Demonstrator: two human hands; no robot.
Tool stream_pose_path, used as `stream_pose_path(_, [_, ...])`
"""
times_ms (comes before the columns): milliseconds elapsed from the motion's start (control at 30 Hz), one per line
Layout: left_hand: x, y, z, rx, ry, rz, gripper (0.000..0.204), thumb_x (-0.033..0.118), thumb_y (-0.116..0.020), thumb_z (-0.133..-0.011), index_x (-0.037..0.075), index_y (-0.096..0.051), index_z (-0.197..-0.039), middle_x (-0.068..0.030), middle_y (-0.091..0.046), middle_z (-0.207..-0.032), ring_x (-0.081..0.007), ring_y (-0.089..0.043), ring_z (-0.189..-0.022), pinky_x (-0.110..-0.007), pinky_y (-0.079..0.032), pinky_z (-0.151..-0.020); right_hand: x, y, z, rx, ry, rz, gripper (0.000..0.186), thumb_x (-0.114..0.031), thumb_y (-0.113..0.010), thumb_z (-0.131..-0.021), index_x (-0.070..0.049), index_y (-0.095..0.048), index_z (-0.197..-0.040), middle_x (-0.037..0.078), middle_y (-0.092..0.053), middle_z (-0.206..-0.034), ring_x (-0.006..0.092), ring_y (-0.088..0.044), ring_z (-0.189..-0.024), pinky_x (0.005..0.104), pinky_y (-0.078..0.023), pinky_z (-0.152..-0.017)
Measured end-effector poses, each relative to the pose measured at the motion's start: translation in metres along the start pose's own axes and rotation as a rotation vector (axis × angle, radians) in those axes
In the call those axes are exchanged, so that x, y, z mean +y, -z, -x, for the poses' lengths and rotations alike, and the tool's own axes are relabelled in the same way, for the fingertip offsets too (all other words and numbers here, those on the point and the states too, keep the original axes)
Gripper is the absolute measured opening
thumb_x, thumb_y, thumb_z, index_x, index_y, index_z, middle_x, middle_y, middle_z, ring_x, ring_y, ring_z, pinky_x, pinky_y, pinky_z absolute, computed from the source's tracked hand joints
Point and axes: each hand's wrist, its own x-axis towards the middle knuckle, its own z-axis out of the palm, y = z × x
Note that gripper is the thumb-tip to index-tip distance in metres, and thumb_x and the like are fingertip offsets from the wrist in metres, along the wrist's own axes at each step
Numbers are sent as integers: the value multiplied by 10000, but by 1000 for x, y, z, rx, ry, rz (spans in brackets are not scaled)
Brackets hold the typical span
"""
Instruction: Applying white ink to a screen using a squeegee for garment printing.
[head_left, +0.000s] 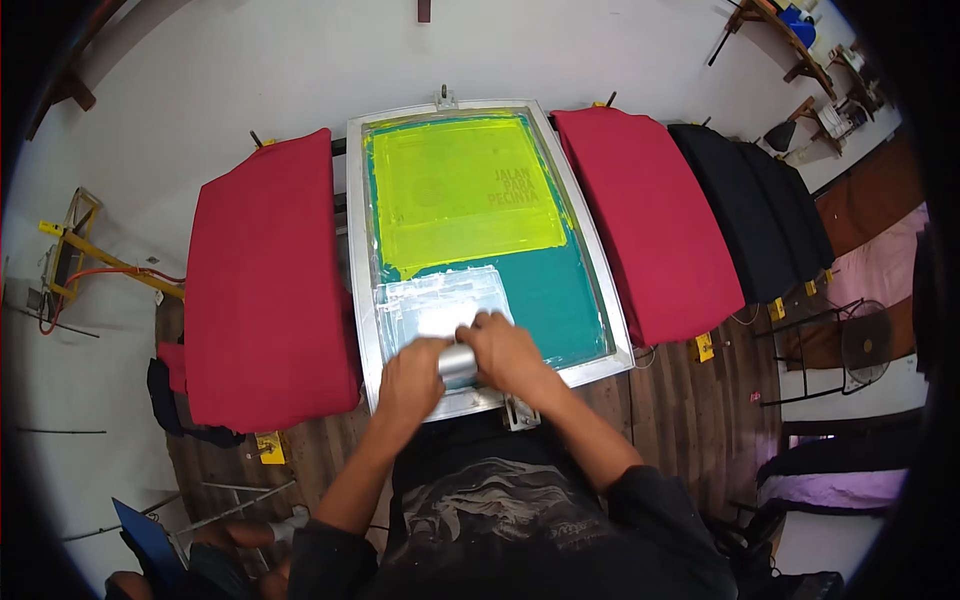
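Observation:
Both my hands are wrapped round a silver squeegee (457, 361), slightly blurred, at the near end of a screen-printing frame. My left hand (412, 374) grips its left end and my right hand (500, 350) its right end. The squeegee's blade is hidden beneath my hands. Just beyond them, a patch of white ink (440, 300) covers the near left of the teal mesh (555, 300). The far part of the mesh carries a bright yellow-green area (455, 190) with faint lettering at its right. An aluminium frame (597, 240) surrounds the mesh.
Red fabric on flat boards lies left (265, 290) and right (655, 230) of the frame. Black fabric-covered boards (735, 210) continue rightward. A metal hinge clamp (445, 98) stands at the frame's far end. A fan (866, 342) stands at right; another person's arm (235, 535) shows lower left.

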Motion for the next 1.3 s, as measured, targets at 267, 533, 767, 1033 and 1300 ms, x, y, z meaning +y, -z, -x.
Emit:
stream_pose_path(267, [-13,-12,-41,-5,16,2,349,-56,-601,-746,48,-672,-1072,-203,-659,-1010,-406,-636,-946,-477,-519,-836,20,0,-29,13,-49,-4,388,1,-707,-647,-74,-640,-1022,173,-614,-1010,376,-594,-978,462,-542,-777])
stream_pose_path(533, [7,-33,40,148,-44,31,395,-92,-568,-710,34,-657,-1074,-173,-634,-1040,-375,-613,-992,-479,-496,-824,-10,-15,48,-3,-20,-58,506,38,-693,-609,-68,-586,-1092,155,-570,-1063,380,-556,-1009,451,-523,-807])
stream_pose_path(767, [-12,5,-28,14,3,-51,328,-29,-608,-744,90,-713,-1031,-187,-682,-931,-374,-663,-893,-470,-534,-783,1,8,-26,-19,-29,5,380,-13,-676,-684,-72,-646,-1058,178,-618,-998,386,-600,-955,477,-535,-786])
stream_pose_path(1033, [-24,-23,-1,80,-64,26,375,-68,-570,-757,75,-690,-1082,-161,-669,-1000,-363,-645,-939,-475,-518,-822,5,-7,-3,-64,32,-11,443,0,-707,-650,-65,-592,-1072,159,-563,-1063,367,-550,-1030,465,-538,-789])
stream_pose_path(1300, [3,-4,31,-29,-90,106,458,-136,-582,-666,4,-661,-1095,-204,-664,-1037,-376,-639,-980,-433,-515,-861,-8,-6,36,-83,52,-28,465,-42,-723,-644,-63,-601,-1092,169,-570,-1034,372,-574,-991,467,-547,-762])
